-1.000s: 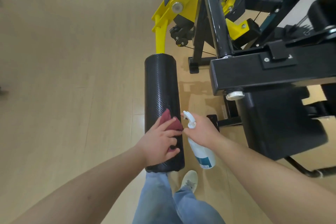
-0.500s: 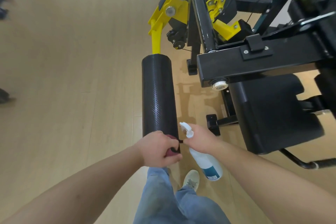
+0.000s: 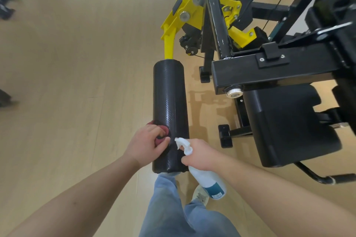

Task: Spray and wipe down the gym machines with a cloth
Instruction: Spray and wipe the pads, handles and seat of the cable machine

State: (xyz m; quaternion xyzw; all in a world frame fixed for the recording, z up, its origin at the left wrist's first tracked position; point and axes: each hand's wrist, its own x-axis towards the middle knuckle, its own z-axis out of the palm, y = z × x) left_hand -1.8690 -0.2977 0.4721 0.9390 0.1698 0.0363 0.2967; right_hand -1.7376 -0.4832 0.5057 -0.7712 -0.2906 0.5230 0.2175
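One roller pad [image 3: 169, 102] between cloth [image 3: 154, 122] and spray bottle [image 3: 209, 179]; black seat [image 3: 289, 127] stands right.

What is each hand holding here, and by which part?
The left hand grips a bunched dark red cloth against the black roller pad. The right hand holds the white spray bottle by its neck, below the trigger head.

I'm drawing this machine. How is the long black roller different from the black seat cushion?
The long black ribbed roller pad is a round tube; the black smooth seat cushion is flat and wide. The left hand holds a dark red cloth against the roller pad; no hand touches the seat cushion. Both are black padding.
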